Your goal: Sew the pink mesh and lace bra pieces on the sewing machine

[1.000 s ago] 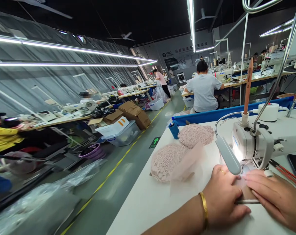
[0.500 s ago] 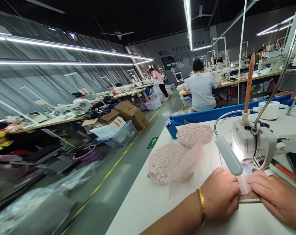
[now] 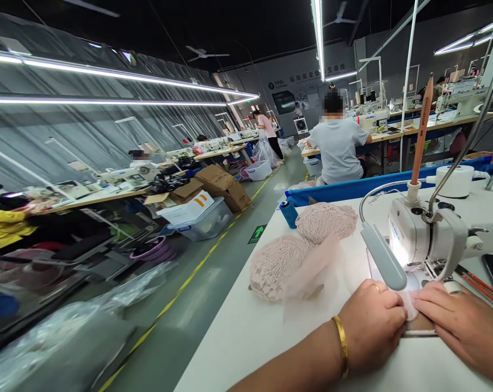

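My left hand (image 3: 371, 324), with a gold bangle and a ring, is curled and pinches a small strip of pale pink fabric (image 3: 407, 305) in front of the white sewing machine (image 3: 426, 239). My right hand (image 3: 462, 324) lies on the same strip from the right, fingers together and pressing it down onto the white table (image 3: 246, 337). The machine's lamp lights the spot just behind my fingers. Two pink lace cups (image 3: 277, 264) with sheer mesh lie to the left of my left hand.
A blue thread spool (image 3: 289, 213) stands at the table's far edge. A pencil (image 3: 421, 133) sticks up from the machine, and red-handled scissors (image 3: 481, 286) lie to the right. Other people sit at sewing tables ahead and left. Boxes and bins line the aisle.
Both hands have stayed on the fabric strip and shifted slightly toward the needle. My view has swung a little.
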`<action>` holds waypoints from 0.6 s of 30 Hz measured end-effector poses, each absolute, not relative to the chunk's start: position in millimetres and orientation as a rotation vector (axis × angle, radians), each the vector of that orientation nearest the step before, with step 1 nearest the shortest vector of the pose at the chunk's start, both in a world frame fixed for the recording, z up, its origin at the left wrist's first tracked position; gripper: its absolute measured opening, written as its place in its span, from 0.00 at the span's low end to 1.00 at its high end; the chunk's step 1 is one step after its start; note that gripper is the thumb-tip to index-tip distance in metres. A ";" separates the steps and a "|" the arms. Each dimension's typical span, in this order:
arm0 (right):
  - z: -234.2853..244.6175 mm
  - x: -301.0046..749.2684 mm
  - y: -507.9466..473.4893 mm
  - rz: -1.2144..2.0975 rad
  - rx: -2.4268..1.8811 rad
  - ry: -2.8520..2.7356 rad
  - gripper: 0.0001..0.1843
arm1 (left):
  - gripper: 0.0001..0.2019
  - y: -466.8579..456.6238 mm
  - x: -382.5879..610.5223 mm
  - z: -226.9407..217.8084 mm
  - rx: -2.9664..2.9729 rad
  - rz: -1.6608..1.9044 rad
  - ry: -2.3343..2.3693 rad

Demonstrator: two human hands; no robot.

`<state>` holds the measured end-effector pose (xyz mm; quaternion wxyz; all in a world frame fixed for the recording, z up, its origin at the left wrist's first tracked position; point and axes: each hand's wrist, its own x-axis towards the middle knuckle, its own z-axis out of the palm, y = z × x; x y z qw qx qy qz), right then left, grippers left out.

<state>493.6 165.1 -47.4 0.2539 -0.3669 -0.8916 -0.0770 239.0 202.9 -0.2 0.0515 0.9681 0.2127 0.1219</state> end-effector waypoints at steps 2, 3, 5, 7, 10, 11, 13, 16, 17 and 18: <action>-48.0 493.6 166.1 -0.249 -1.015 -2.406 0.22 | 0.04 202.1 239.7 -1.8 2.974 0.368 0.683; -48.0 493.5 166.1 -0.267 -1.022 -2.401 0.22 | 0.04 201.7 239.8 -3.3 2.986 0.370 0.682; -47.6 493.1 165.2 -0.301 -1.007 -2.411 0.22 | 0.04 200.8 239.6 -7.1 2.995 0.382 0.628; -46.6 492.6 163.8 -0.323 -0.970 -2.437 0.22 | 0.04 200.4 239.3 -10.9 2.984 0.402 0.555; -45.5 491.4 162.6 -0.324 -0.957 -2.453 0.22 | 0.05 200.7 239.7 -14.6 2.960 0.419 0.533; -45.6 490.9 162.8 -0.327 -0.968 -2.449 0.22 | 0.05 201.1 240.1 -15.2 2.956 0.422 0.546; -46.7 490.1 164.2 -0.338 -0.995 -2.443 0.22 | 0.06 202.3 241.0 -16.2 2.951 0.433 0.576; -51.2 490.4 168.1 -0.322 -1.037 -2.429 0.22 | 0.06 205.2 242.1 -18.3 2.956 0.457 0.615; -53.5 491.3 169.7 -0.309 -1.050 -2.418 0.23 | 0.06 206.4 242.3 -19.2 2.959 0.464 0.629; -56.1 492.6 171.4 -0.296 -1.062 -2.406 0.23 | 0.06 207.8 242.6 -20.1 2.963 0.471 0.644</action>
